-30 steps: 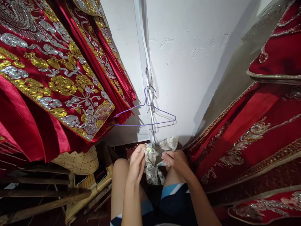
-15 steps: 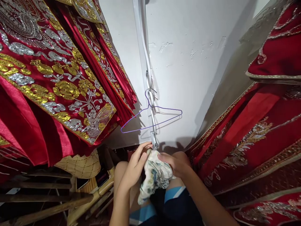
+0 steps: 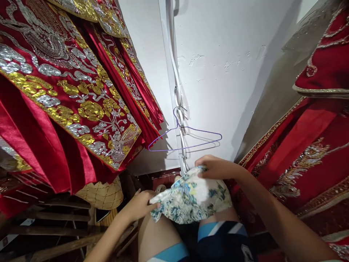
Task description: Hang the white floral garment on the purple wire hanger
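Observation:
A small white cloth with a blue and green flower print (image 3: 191,198) is stretched out above my knees. My left hand (image 3: 139,207) is closed on its lower left edge. At the cloth's upper edge, my right hand (image 3: 216,167) pinches it just below the wall. A thin purple wire hanger (image 3: 185,140) hangs on a chain against the white wall (image 3: 223,72), a little above my right hand. My bare knees and dark shorts with light blue stripes (image 3: 215,240) lie under the cloth.
Red robes with gold and silver embroidery (image 3: 68,102) hang close on the left. More red embroidered robes (image 3: 305,153) hang on the right. A woven straw basket (image 3: 102,194) and wooden bars (image 3: 54,233) sit low on the left.
The cloth was bunched between both hands in front of me. Now my hands have moved apart, left hand down-left and right hand up-right, and the cloth is spread open.

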Tool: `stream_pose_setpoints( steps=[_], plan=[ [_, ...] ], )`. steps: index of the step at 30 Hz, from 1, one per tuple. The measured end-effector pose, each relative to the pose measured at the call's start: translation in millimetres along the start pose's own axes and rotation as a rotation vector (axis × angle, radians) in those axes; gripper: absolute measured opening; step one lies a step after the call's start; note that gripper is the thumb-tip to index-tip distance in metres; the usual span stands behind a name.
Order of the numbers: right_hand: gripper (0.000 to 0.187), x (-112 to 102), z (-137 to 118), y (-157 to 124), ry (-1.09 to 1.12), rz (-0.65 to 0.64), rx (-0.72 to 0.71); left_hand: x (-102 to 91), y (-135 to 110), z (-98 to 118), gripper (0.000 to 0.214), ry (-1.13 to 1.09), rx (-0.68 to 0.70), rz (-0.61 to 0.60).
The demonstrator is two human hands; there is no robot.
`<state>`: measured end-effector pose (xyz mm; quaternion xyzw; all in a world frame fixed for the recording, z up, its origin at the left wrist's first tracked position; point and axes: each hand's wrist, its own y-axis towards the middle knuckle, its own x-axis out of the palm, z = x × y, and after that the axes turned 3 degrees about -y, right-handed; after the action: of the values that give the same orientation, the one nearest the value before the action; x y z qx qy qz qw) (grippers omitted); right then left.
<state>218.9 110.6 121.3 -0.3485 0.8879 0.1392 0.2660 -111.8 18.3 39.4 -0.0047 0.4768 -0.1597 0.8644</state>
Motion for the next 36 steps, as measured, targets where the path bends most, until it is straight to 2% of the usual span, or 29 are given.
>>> stream_pose_setpoints(
  steps=[4,6,8,10,13,15,18,22,25,28,30,32,34,36],
  plan=[
    [0.011,11,33,37,-0.069,0.305,0.022,-30.6,2,-6,0.035,0.146,-0.034,0.090],
    [0.023,20,49,58,-0.050,0.435,-0.003,-38.6,5,-6,0.033,0.229,-0.084,0.166],
    [0.036,27,62,76,-0.047,0.502,0.011,-42.0,8,-3,0.036,0.344,-0.158,0.206],
    [0.037,30,73,88,-0.069,0.487,0.039,-43.0,11,0,0.040,0.434,-0.232,0.202],
    [0.017,26,82,89,-0.103,0.427,0.062,-45.4,17,3,0.046,0.449,-0.285,0.208],
    [0.013,21,83,79,-0.107,0.420,0.062,-48.6,21,2,0.043,0.411,-0.266,0.252],
    [0.017,15,80,57,-0.065,0.424,0.051,-53.7,29,0,0.037,0.321,-0.193,0.317],
    [0.019,12,67,34,0.023,0.419,0.056,-59.2,38,12,0.030,0.158,0.021,0.434],
    [0.017,19,58,31,0.085,0.371,0.065,-64.9,46,41,0.026,0.015,0.282,0.550],
    [0.015,31,53,34,0.097,0.351,0.026,-69.0,62,71,0.026,-0.139,0.413,0.644],
    [0.016,37,54,35,0.098,0.369,-0.015,-68.1,77,83,0.023,-0.278,0.410,0.714],
    [0.015,40,57,34,0.108,0.377,-0.042,-64.9,91,85,0.022,-0.457,0.380,0.792],
    [0.014,39,60,32,0.121,0.363,-0.047,-62.0,99,78,0.026,-0.599,0.354,0.860],
    [0.014,36,61,29,0.129,0.338,-0.031,-60.9,98,63,0.029,-0.611,0.319,0.914]
  ],
)
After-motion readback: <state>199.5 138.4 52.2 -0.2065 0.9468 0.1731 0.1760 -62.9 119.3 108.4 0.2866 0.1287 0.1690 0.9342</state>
